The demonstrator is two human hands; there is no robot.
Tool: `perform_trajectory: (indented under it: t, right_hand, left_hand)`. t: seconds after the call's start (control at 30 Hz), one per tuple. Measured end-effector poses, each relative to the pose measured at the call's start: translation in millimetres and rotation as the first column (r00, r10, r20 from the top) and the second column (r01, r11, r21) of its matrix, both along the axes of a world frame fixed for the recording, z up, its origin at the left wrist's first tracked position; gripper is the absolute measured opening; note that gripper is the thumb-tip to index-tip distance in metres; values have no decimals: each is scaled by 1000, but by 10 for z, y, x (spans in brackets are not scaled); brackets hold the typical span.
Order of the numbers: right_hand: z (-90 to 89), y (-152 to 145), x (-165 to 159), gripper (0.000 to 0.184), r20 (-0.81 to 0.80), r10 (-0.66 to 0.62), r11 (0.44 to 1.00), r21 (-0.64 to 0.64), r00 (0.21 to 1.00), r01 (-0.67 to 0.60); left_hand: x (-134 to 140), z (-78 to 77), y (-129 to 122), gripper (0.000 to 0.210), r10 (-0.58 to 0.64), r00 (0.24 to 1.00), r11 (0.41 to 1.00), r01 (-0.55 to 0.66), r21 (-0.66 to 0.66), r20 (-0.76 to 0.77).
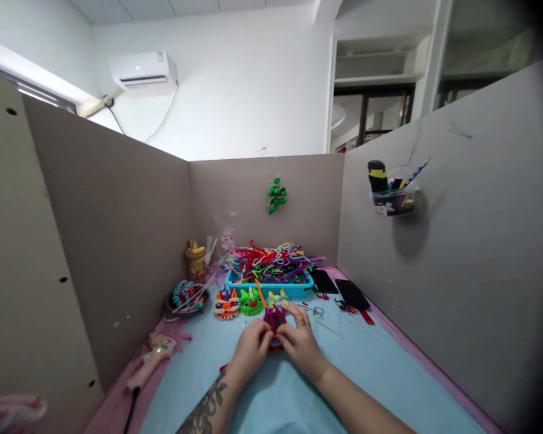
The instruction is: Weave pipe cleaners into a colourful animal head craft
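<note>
Head view shows us a blue mat (389, 386) walled in by grey boards. At the lower left edge lies a glue gun (151, 361), well apart from our hands. Above it, left of centre, sits a bowl (186, 299) with a yellow cup (195, 259) behind it. Two finished figures, one orange (227, 304) and one green (251, 301), stand side by side near the frame's middle. Just below them our left hand (251, 349) curls its fingers around the left side of a red-and-purple craft piece (274, 322), which rests at the centre of the mat. Our right hand (302, 345) pinches the same piece from the right, thumb and fingers closed on it. Behind, a blue tray (271, 288) is heaped with pipe cleaners (271, 262). Scissors (315, 311) lie right of the hands, and two phones (339, 288) farther right.
</note>
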State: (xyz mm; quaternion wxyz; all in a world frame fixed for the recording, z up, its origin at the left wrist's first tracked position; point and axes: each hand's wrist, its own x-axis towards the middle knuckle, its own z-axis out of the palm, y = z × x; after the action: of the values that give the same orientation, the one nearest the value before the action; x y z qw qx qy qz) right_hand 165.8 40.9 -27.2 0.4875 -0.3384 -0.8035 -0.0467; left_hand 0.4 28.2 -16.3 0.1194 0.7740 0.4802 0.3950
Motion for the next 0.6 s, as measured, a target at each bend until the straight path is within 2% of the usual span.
perform_trajectory:
  t: [0.17,0.43,0.6]
  right_hand:
    - [-8,-21,-13,20,14,14,1000,-20,1000,-14]
    - [-64,30,-71,11,-166,-11,965,-259,986,-33]
    - [-33,24,-67,10,-210,-3,943,-326,978,-67]
  left_hand:
    - [6,-6,-10,13,-13,1000,1000,13,-8,10]
    - [28,-26,-17,15,-88,994,996,89,-5,63]
    - [12,-39,-6,9,-100,991,994,103,-29,90]
